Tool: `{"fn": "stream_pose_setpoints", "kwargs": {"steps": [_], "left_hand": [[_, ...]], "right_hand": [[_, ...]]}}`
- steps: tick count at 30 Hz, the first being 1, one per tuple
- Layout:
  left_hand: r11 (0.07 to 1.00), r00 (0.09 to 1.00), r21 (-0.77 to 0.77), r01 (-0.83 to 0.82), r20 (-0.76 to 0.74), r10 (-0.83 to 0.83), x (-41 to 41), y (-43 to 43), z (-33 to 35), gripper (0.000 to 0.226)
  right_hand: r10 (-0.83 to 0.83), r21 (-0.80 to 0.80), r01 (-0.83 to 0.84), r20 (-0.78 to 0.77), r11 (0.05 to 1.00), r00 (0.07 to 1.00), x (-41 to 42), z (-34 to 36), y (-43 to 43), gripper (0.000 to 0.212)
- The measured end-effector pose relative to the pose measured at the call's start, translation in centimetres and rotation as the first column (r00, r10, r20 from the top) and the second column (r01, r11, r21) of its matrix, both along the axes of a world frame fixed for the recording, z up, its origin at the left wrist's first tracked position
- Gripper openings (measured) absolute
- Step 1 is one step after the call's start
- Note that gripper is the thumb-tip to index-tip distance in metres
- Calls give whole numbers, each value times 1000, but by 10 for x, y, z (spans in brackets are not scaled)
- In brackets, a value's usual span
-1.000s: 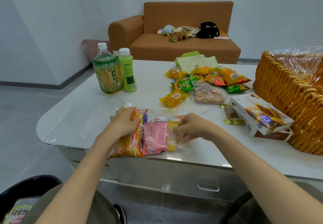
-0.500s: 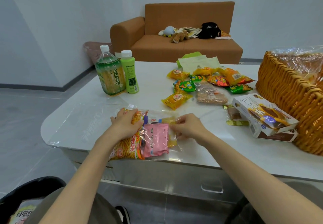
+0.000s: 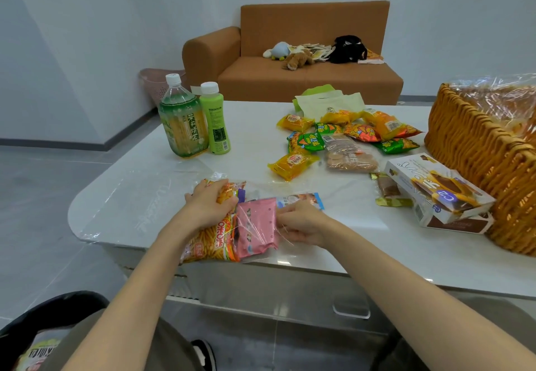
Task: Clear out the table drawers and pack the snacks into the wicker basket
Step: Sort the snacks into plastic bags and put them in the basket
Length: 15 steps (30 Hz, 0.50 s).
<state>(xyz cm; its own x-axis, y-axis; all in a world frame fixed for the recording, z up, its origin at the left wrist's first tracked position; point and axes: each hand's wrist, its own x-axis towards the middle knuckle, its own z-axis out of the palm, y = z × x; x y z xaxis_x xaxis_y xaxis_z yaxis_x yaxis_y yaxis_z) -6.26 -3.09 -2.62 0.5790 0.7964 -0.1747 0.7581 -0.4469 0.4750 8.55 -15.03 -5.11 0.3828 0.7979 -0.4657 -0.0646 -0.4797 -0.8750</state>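
A clear plastic bag of snacks lies at the near edge of the white table (image 3: 139, 185). Inside it show an orange stick-snack pack (image 3: 213, 238) and a pink packet (image 3: 256, 225). My left hand (image 3: 210, 205) presses on the orange pack's top. My right hand (image 3: 301, 221) pinches the clear plastic beside the pink packet; a blue-edged packet (image 3: 301, 199) peeks out behind my fingers. The wicker basket (image 3: 481, 150) stands at the right edge, lined with cellophane. A shut drawer with a handle (image 3: 351, 309) sits in the table front.
Loose yellow, green and orange snack packs (image 3: 342, 138) lie mid-table with a biscuit pack (image 3: 349, 157). Two snack boxes (image 3: 441, 194) lean against the basket. Two green bottles (image 3: 197, 121) stand at the left. A brown sofa (image 3: 304, 60) is behind. A black bin with a snack bag (image 3: 37, 350) is at bottom left.
My right hand has drawn nearer along the bag to the pink packet, and the blue-edged packet now shows. My left hand stays on the orange pack.
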Motion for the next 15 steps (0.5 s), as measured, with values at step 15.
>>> {"fn": "stream_pose_setpoints", "kwargs": {"steps": [15], "left_hand": [[997,996,64,43,-85,-37,8,-3,-12,104]], "right_hand": [[-96,136,72,179,988,979,32,-1,-3,7]]}}
